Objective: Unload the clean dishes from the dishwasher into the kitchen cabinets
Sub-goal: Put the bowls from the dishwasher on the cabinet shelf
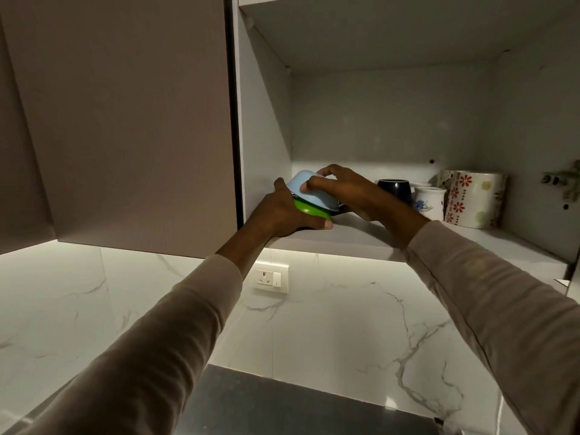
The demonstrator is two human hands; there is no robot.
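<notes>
A light blue bowl (317,194) lies upside down and tilted on a green bowl (309,210), at the left front of the open cabinet's shelf (351,235). My left hand (279,215) grips the pair from the left and below, thumb under the green rim. From the right, my right hand (348,191) holds the blue bowl with its fingers curled over the base. Whether the green bowl rests on the shelf is hidden by my hands.
Further right on the shelf stand a dark blue mug (394,188), a white mug with a blue print (429,200) and a floral canister (477,199). A closed cabinet door (125,120) is at the left. A wall socket (271,277) sits on the marble backsplash below.
</notes>
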